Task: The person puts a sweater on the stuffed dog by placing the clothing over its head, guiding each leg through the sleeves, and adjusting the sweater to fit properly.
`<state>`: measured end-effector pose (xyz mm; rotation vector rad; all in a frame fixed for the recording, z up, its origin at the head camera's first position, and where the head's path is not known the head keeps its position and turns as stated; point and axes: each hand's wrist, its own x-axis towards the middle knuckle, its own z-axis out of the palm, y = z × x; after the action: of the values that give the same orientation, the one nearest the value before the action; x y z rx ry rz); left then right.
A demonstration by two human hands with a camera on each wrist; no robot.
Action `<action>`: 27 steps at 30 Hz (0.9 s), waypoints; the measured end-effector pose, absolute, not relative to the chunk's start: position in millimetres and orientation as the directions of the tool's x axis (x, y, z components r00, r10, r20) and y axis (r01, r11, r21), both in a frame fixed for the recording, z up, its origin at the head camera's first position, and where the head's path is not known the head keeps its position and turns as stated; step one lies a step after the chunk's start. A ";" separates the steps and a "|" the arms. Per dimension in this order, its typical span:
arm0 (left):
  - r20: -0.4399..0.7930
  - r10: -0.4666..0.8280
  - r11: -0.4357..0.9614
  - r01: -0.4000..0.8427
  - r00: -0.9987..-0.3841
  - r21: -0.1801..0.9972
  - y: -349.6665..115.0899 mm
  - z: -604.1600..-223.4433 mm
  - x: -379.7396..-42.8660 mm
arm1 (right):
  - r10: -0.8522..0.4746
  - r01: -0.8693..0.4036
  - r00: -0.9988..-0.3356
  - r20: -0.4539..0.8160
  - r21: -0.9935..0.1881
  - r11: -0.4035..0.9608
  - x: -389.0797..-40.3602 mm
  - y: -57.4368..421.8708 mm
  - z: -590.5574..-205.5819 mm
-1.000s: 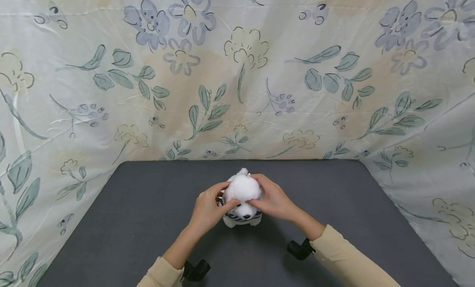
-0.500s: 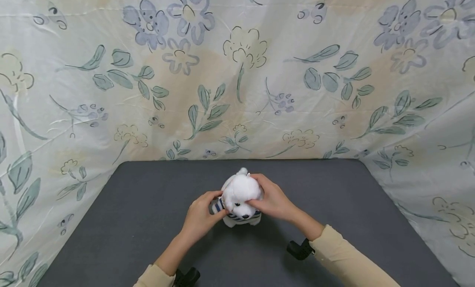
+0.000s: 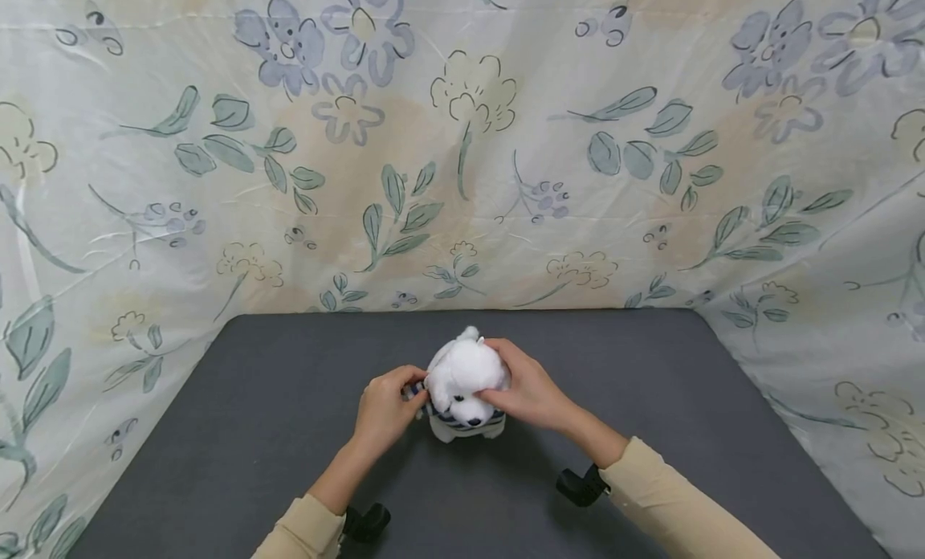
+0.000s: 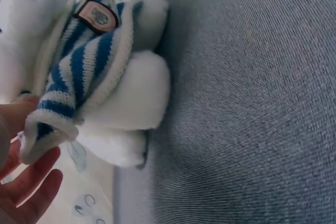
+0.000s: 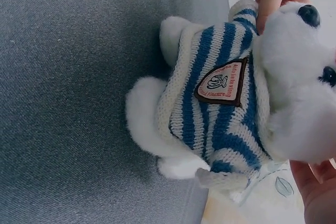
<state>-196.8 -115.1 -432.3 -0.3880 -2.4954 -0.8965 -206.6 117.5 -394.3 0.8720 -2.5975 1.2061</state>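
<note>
A white plush dog stands upright near the middle of the table, facing me. It wears a blue-and-white striped knitted sweater with a dark-edged badge on the chest. My left hand pinches the sweater's sleeve at its white cuff, thumb on one side and fingers on the other. With thumb and fingers spread around the dog's head, my right hand grips it from the right side. In the right wrist view, the other sleeve hangs loose with its cuff open.
A dark grey cloth-covered table lies under the dog. Behind it and along both sides hangs a flower-printed curtain. Black wrist mounts sit below both forearms, close over the table.
My left hand has let go of the dog's head, moved down and left, and taken hold of the sweater sleeve, drawing it outward. The right hand stays on the head.
</note>
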 end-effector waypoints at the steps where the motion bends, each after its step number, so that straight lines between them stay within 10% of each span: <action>1: 0.507 0.106 0.749 0.405 -0.855 0.525 -115.2 -433.2 -197.4 | -0.442 -0.560 -0.822 0.361 -0.654 0.508 -206.7 117.5 -394.6; 27: 0.505 0.099 0.731 0.407 -0.858 0.548 -114.8 -436.6 -192.7 | -0.428 -0.576 -0.812 0.397 -0.666 0.473 -207.6 139.0 -441.0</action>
<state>-192.7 -114.8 -436.6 -0.3862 -2.4858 -0.9339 -207.6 139.0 -441.0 0.8756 -2.5420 1.2521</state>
